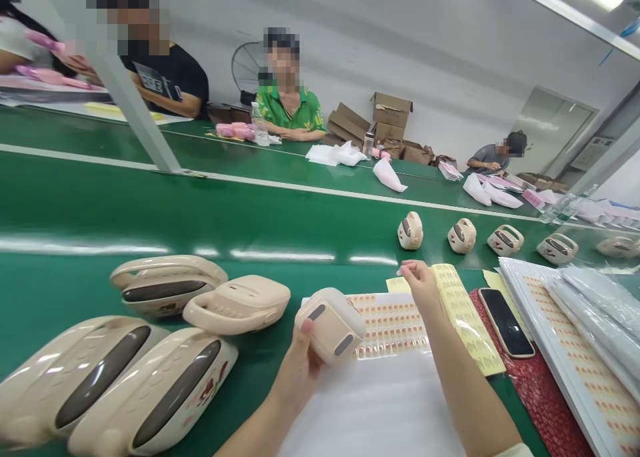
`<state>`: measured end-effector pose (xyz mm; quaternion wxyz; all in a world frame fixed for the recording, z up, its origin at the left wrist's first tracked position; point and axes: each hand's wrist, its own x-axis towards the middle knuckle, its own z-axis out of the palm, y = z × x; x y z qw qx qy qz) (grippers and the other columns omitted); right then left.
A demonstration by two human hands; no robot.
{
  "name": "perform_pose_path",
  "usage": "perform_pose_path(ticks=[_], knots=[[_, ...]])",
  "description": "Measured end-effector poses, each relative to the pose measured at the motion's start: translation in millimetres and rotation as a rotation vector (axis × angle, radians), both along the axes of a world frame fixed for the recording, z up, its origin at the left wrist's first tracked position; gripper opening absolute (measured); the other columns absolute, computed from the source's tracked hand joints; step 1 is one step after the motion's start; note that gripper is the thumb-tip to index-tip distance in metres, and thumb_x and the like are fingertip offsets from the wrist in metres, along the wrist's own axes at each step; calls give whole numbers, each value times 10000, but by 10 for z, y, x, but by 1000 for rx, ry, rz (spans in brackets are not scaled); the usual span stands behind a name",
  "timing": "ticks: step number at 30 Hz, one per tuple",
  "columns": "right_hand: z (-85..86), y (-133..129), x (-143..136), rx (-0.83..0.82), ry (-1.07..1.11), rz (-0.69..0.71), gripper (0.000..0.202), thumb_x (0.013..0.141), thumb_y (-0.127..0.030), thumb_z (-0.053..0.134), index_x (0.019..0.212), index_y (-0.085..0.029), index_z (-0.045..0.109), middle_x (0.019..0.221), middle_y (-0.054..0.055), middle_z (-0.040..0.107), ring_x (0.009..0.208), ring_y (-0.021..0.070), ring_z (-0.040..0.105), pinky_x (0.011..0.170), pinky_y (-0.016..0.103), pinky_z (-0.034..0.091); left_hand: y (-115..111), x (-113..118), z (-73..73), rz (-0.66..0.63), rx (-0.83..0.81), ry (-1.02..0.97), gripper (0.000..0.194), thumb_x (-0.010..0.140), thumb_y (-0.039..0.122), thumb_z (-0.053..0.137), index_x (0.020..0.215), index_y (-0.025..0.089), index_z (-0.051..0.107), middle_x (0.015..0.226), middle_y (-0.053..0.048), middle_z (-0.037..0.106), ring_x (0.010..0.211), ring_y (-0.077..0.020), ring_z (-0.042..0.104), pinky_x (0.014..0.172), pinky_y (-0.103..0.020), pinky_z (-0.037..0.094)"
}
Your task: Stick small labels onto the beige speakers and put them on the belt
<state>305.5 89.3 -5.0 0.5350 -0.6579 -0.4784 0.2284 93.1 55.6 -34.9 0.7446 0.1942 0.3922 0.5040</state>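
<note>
While the device (333, 337) is grasped in the left grip (301, 360), it is held tilted, clear of the surface (253, 377), with the face that bears two dark strips (343, 343) exposed. The thumb (305, 333) is laid over that face near one strip; the other fingers are mostly hidden underneath. In the right grip (423, 285), beyond and to the right of the left one, a small pale piece (399, 272) appears to be pinched; what it is cannot be told. Between the grips a sticker sheet (395, 327) is spread, and a yellow sheet (465, 317) is set just right of the right grip. Left of the left grip, four similar devices (245, 300) are grouped.

The device is judged light enough for one hand, its shell stiff, glossy and therefore rather slippery, easily scuffed if dropped. It is best held across opposite sides of the body, with the strips left uncovered. The piece is judged thin and nearly weightless, best taken by its edge.
</note>
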Motion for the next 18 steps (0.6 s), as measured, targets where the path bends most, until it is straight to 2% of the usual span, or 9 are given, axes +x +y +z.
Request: perform_pose_path(ticks=[3,5,8,14,16,18], knots=[[217,-220,-433,-53,268,346,208,654,-392,606,605,-194,565,934,52,587,873,191,549,771,332,429,-14,15,5,41,42,48,715,590,573,675,1209,278,475,1129,-65,602,1042,-287,554,605,-275,525],[274,-334,-670,-119,330,459,196,631,-375,636,600,-194,565,934,49,555,855,185,541,737,328,437,-25,30,0,53,75,66,717,579,586,674,1188,259,484,1057,-72,625,972,-288,589,570,-274,518],[278,-395,-849,-168,273,468,142,631,-303,646,584,-194,569,911,39,514,898,182,521,769,328,429,-41,42,1,51,106,88,736,557,592,683,1177,256,472,1003,-74,644,883,-283,626,567,-293,518],[249,-369,-829,-174,141,441,100,665,-213,629,592,-192,564,902,34,500,952,188,509,816,346,426,-58,47,42,67,111,110,796,544,580,699,1228,284,420,1059,-79,629,873,-272,631,579,-297,520],[201,-387,-843,-121,71,427,105,685,-208,616,601,-194,554,899,36,496,932,187,516,797,346,442,-66,52,52,71,112,109,773,554,571,698,1218,284,428,1044,-75,631,856,-262,634,553,-277,513],[131,-422,-886,-1,-39,400,104,713,-199,589,619,-197,544,904,46,492,901,184,521,774,346,457,-76,54,56,81,112,99,738,567,550,703,1203,283,441,1017,-65,635,825,-241,639,525,-251,502]])
